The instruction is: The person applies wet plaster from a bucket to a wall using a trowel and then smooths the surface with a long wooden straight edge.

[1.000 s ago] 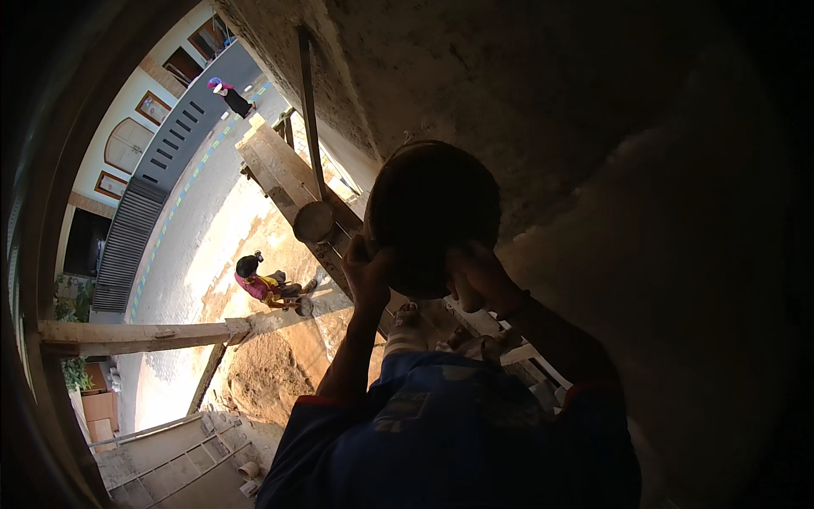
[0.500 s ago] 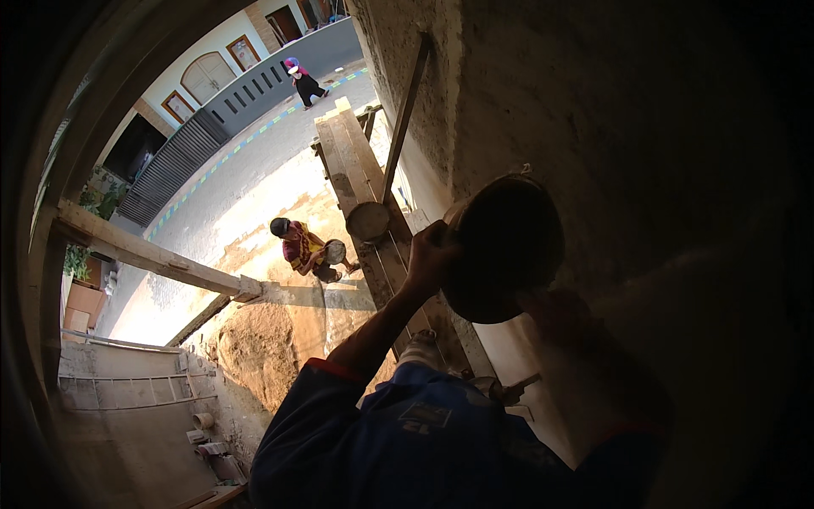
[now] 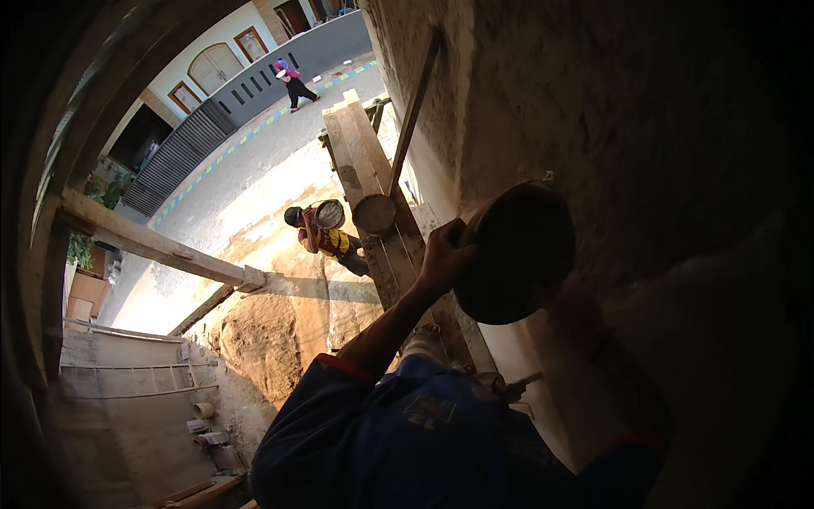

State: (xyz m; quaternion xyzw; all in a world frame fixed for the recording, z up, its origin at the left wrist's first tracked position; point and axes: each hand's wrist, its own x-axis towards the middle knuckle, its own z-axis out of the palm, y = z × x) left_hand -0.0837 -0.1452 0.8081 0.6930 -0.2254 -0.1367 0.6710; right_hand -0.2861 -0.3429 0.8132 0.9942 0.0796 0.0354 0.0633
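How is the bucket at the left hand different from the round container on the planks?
The bucket is gripped by the left hand; the container rests on the planks. The bucket looks almost black, the container paler and brownish. The bucket appears larger than the container. Both look round.

A dark-blue, short-sleeved cloth shirt (image 3: 398,462) fills the lower middle of the frame, with a small, faded, roughly square pale print (image 3: 431,411) on its front, too dim to make out. A narrow red band (image 3: 343,366) edges the left sleeve (image 3: 315,403); a dimmer red edge (image 3: 638,441) shows on the right sleeve (image 3: 623,467) at lower right. The left hand (image 3: 446,257) is bare.
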